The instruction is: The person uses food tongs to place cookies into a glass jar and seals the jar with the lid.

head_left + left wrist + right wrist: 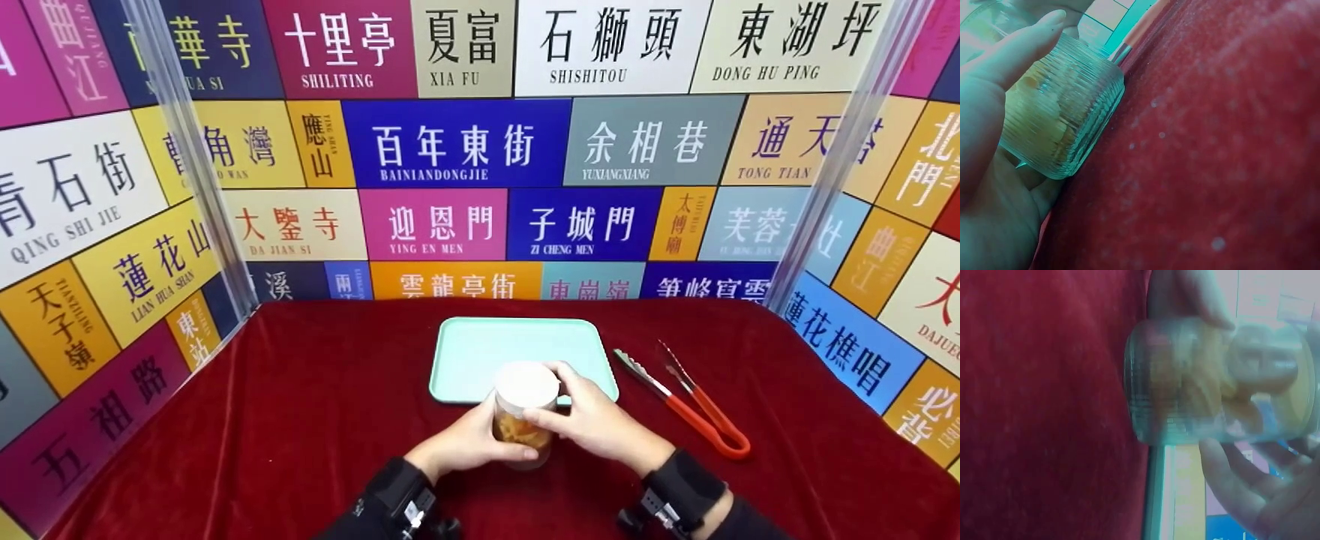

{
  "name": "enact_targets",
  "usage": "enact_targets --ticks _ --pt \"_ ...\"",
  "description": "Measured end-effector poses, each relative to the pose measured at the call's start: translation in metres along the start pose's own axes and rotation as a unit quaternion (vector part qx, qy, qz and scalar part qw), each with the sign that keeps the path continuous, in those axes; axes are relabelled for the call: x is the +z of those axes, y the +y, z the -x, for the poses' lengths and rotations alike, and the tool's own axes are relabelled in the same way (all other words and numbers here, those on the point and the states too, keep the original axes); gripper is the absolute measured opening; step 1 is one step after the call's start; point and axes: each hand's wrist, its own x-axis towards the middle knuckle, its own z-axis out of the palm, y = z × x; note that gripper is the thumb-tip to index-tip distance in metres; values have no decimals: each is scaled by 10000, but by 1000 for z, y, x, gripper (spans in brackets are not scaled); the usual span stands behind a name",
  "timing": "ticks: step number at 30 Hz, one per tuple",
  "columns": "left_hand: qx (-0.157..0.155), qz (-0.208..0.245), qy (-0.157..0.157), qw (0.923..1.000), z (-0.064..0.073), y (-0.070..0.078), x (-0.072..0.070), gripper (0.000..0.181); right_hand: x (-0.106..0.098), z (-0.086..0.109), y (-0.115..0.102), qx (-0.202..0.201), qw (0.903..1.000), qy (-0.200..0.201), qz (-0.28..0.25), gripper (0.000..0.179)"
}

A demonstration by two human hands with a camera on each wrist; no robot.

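Note:
A ribbed clear jar with a white lid stands upright at the front edge of the mint-green tray. Brownish-yellow pieces show through its wall, also in the left wrist view of the jar. My left hand grips the jar's body from the left, thumb across its front. From the other side my right hand holds the upper part, its thumb just under the lid and its fingers behind. In the blurred right wrist view, the jar lies between both hands.
Behind the jar lies the mint-green tray on a dark red cloth. Tongs with red handles lie spread to its right. Colourful panels with place names wall in the back and sides.

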Motion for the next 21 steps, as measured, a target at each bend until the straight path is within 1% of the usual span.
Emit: enact_targets --ticks 4,10,14,18,21 --pt "62 -21 -7 10000 0 0 0 87 2 1 -6 101 9995 209 210 67" --pt "110 117 -30 9999 0 2 1 87 7 2 -11 313 9975 505 375 67" --pt "131 93 35 9999 0 5 2 85 11 4 -15 473 9937 790 638 67" --pt "177 21 91 9998 0 6 2 84 15 4 -17 535 9887 1061 909 67" --pt "147 1 135 9998 0 7 3 84 16 4 -19 590 9866 1167 976 67"
